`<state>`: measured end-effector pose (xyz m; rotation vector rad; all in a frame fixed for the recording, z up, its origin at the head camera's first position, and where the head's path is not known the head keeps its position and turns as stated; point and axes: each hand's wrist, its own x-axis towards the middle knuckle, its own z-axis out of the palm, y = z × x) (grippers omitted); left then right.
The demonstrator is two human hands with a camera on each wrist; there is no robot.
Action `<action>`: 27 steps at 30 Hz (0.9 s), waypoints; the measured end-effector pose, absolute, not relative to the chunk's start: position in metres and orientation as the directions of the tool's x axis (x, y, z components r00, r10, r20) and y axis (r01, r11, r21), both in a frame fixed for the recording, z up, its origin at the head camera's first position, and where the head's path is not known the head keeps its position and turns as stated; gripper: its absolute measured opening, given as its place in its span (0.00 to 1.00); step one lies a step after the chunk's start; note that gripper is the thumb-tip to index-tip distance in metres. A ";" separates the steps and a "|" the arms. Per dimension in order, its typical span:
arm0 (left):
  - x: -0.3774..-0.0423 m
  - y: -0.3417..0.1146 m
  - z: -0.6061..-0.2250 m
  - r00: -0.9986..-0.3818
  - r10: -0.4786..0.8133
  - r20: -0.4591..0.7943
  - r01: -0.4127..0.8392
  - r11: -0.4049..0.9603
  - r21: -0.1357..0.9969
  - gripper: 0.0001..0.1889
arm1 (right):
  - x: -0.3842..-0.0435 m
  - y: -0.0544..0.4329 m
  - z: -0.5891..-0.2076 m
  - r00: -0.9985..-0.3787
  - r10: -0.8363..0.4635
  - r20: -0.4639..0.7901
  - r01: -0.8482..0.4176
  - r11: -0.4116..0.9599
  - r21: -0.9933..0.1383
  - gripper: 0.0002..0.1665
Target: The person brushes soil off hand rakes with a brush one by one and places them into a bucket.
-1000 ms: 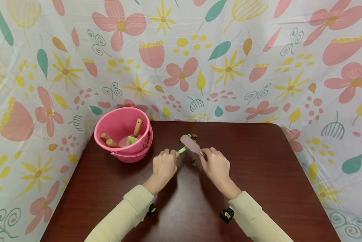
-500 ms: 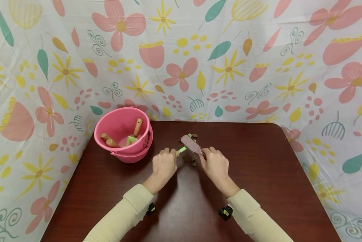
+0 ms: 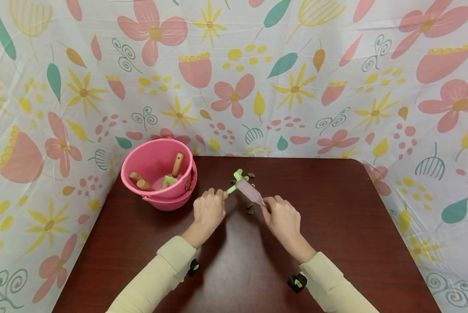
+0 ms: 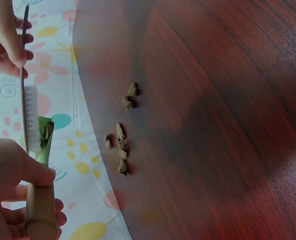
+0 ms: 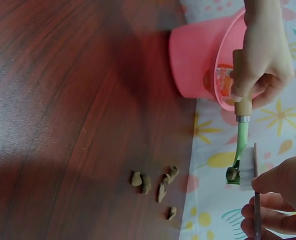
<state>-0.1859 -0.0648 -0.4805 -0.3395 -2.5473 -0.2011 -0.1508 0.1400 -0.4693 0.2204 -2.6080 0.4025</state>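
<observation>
My left hand (image 3: 209,209) grips the wooden handle of a small garden rake (image 3: 232,189), whose green head points away from me. In my right hand (image 3: 284,219) is a brush (image 3: 250,192) with a mauve back, pinched between thumb and fingers. Its white bristles (image 5: 246,167) press against the rake's head in the right wrist view. A brown clod (image 5: 232,173) sits caught in the green head there. The brush covers part of the head in the head view. Several brown clods (image 4: 122,145) lie on the table beneath the tools.
A pink bucket (image 3: 126,167), nested in another, stands at the table's back left. Inside it are a green fork (image 3: 169,181) with a wooden handle and more wooden handles (image 3: 141,181). A flowered cloth (image 3: 234,134) hangs behind the dark wooden table (image 3: 327,195).
The brush has slid a little down and to the right across the rake, so more of the green head shows. My left hand has shifted slightly left with the rake.
</observation>
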 end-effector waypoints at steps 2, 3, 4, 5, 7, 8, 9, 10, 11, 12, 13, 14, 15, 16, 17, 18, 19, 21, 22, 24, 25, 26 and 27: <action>-0.186 -0.065 -0.480 -0.812 0.189 0.552 0.276 0.958 0.078 0.06 | -0.149 0.141 -0.470 -0.866 -0.078 0.493 -0.225 0.943 -0.247 0.11; -0.187 -0.066 -0.480 -0.812 0.184 0.554 0.273 0.959 0.081 0.07 | -0.148 0.142 -0.470 -0.866 -0.076 0.495 -0.225 0.942 -0.249 0.11; -0.187 -0.066 -0.480 -0.814 0.180 0.553 0.269 0.960 0.083 0.07 | -0.148 0.143 -0.471 -0.865 -0.074 0.496 -0.224 0.942 -0.250 0.11; -0.187 -0.066 -0.480 -0.814 0.177 0.553 0.267 0.960 0.085 0.07 | -0.147 0.144 -0.471 -0.865 -0.072 0.496 -0.223 0.942 -0.251 0.11; -0.188 -0.067 -0.481 -0.817 0.173 0.551 0.262 0.961 0.087 0.07 | -0.146 0.145 -0.471 -0.866 -0.070 0.495 -0.220 0.942 -0.253 0.11; -0.188 -0.067 -0.481 -0.817 0.172 0.550 0.261 0.961 0.088 0.07 | -0.146 0.146 -0.472 -0.867 -0.069 0.494 -0.219 0.943 -0.252 0.11; -0.189 -0.067 -0.481 -0.819 0.171 0.548 0.260 0.961 0.088 0.06 | -0.145 0.146 -0.472 -0.867 -0.067 0.493 -0.217 0.943 -0.252 0.11; -0.189 -0.067 -0.482 -0.820 0.171 0.546 0.260 0.962 0.090 0.06 | -0.145 0.147 -0.473 -0.868 -0.066 0.492 -0.215 0.943 -0.253 0.11; -0.190 -0.067 -0.482 -0.822 0.169 0.544 0.259 0.961 0.093 0.06 | -0.144 0.147 -0.474 -0.868 -0.065 0.492 -0.214 0.943 -0.253 0.11; -0.190 -0.067 -0.482 -0.824 0.169 0.541 0.259 0.961 0.095 0.06 | -0.144 0.148 -0.474 -0.868 -0.065 0.492 -0.215 0.943 -0.254 0.11; -0.190 -0.068 -0.482 -0.826 0.168 0.538 0.259 0.961 0.097 0.06 | -0.144 0.148 -0.475 -0.868 -0.065 0.492 -0.214 0.943 -0.254 0.11; -0.190 -0.068 -0.482 -0.828 0.167 0.535 0.259 0.961 0.101 0.06 | -0.144 0.148 -0.475 -0.868 -0.065 0.492 -0.214 0.943 -0.253 0.11; -0.191 -0.068 -0.482 -0.831 0.166 0.531 0.258 0.961 0.104 0.06 | -0.144 0.148 -0.475 -0.869 -0.066 0.491 -0.215 0.943 -0.253 0.11; -0.191 -0.068 -0.482 -0.834 0.164 0.527 0.256 0.961 0.106 0.06 | -0.144 0.149 -0.475 -0.869 -0.068 0.491 -0.217 0.943 -0.252 0.11; -0.191 -0.068 -0.482 -0.836 0.162 0.524 0.254 0.961 0.108 0.06 | -0.143 0.148 -0.475 -0.868 -0.072 0.492 -0.220 0.943 -0.250 0.11; -0.191 -0.069 -0.482 -0.840 0.160 0.519 0.250 0.962 0.108 0.06 | -0.143 0.148 -0.475 -0.866 -0.077 0.493 -0.225 0.943 -0.247 0.12; -0.190 -0.069 -0.482 -0.844 0.157 0.513 0.247 0.963 0.111 0.06 | -0.143 0.148 -0.474 -0.864 -0.082 0.497 -0.229 0.943 -0.243 0.12; -0.190 -0.069 -0.482 -0.850 0.155 0.503 0.241 0.964 0.110 0.06 | -0.142 0.147 -0.472 -0.854 -0.097 0.511 -0.248 0.940 -0.235 0.12; -0.190 -0.068 -0.482 -0.852 0.156 0.501 0.241 0.964 0.110 0.06 | -0.143 0.146 -0.471 -0.848 -0.106 0.520 -0.258 0.938 -0.231 0.12; -0.189 -0.067 -0.483 -0.853 0.159 0.496 0.244 0.963 0.111 0.06 | -0.144 0.145 -0.469 -0.834 -0.116 0.540 -0.276 0.934 -0.226 0.12; -0.189 -0.066 -0.483 -0.853 0.162 0.496 0.247 0.963 0.111 0.07 | -0.145 0.143 -0.467 -0.828 -0.119 0.547 -0.282 0.933 -0.224 0.12; -0.188 -0.066 -0.483 -0.853 0.165 0.495 0.250 0.962 0.110 0.07 | -0.146 0.142 -0.466 -0.824 -0.121 0.554 -0.287 0.931 -0.224 0.12; -0.187 -0.065 -0.483 -0.853 0.168 0.494 0.253 0.961 0.111 0.07 | -0.148 0.141 -0.465 -0.821 -0.121 0.558 -0.290 0.931 -0.224 0.12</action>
